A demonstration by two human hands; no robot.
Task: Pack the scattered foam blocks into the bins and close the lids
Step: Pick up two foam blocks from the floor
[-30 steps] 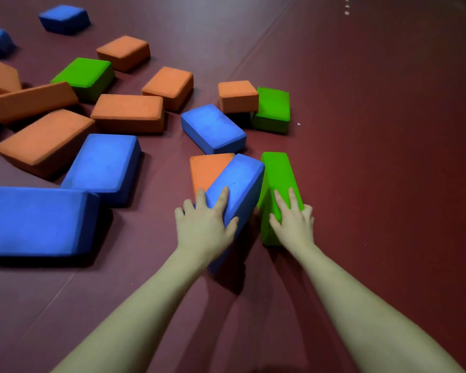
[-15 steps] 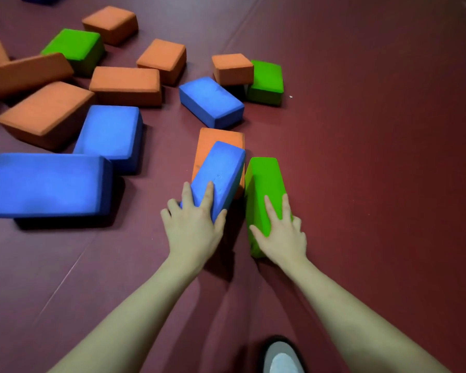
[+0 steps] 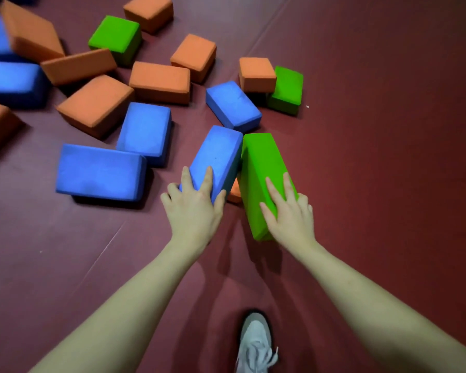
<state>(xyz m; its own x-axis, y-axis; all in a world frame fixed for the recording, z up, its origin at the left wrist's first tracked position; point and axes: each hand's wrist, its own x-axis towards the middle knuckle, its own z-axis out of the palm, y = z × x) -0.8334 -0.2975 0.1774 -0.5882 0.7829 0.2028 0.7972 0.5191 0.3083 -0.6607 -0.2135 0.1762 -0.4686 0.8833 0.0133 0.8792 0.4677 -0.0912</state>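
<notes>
Frame center: left hand [image 3: 193,208] grips a tilted blue block [image 3: 217,154] w/ curled fingers, right hand [image 3: 289,214] grips the green block [image 3: 261,168] touching it; other blocks scattered upper left.

Head camera looks steeply down, close above floor [image 3: 388,184].

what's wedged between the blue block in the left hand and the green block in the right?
An orange block, mostly hidden; only a corner shows in the gap between the blue block and green block, head view.
</notes>
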